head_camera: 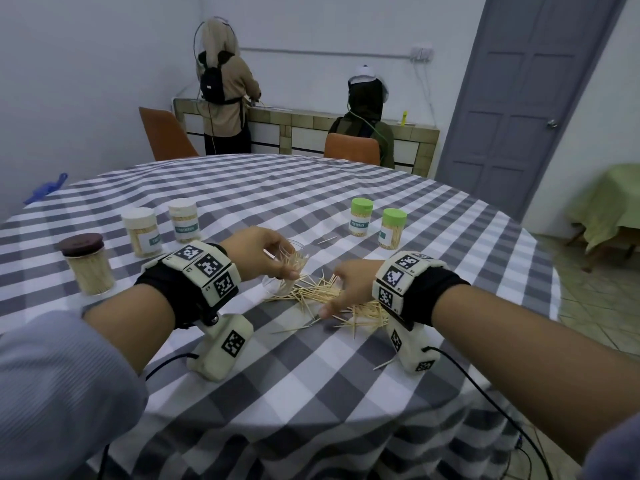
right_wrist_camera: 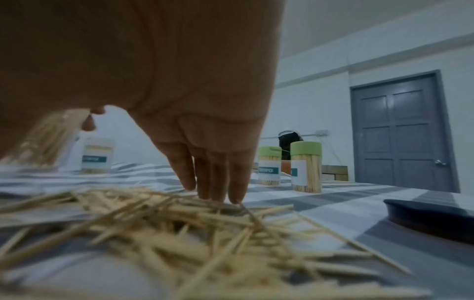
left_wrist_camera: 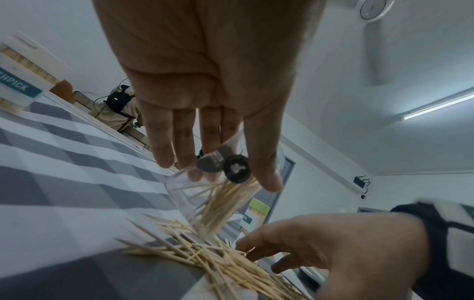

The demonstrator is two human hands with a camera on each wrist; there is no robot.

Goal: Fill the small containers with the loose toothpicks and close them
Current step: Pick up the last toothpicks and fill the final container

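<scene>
Many thin wooden toothpicks (head_camera: 332, 299) under straight right fingers (right_wrist_camera: 218, 182); left fingers (left_wrist_camera: 164, 142) grip tilted clear container (left_wrist_camera: 205, 201).

Dim, cool light; ceiling tube light (left_wrist_camera: 436, 106) glows; wide-angle edge bending; right-wrist foreground toothpicks (right_wrist_camera: 179, 233) blurred.

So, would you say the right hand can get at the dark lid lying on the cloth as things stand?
Probably yes. The right hand holds nothing, its fingers resting on the loose toothpicks, and the dark lid lies uncovered on the tablecloth just beside it, with nothing between.
</scene>
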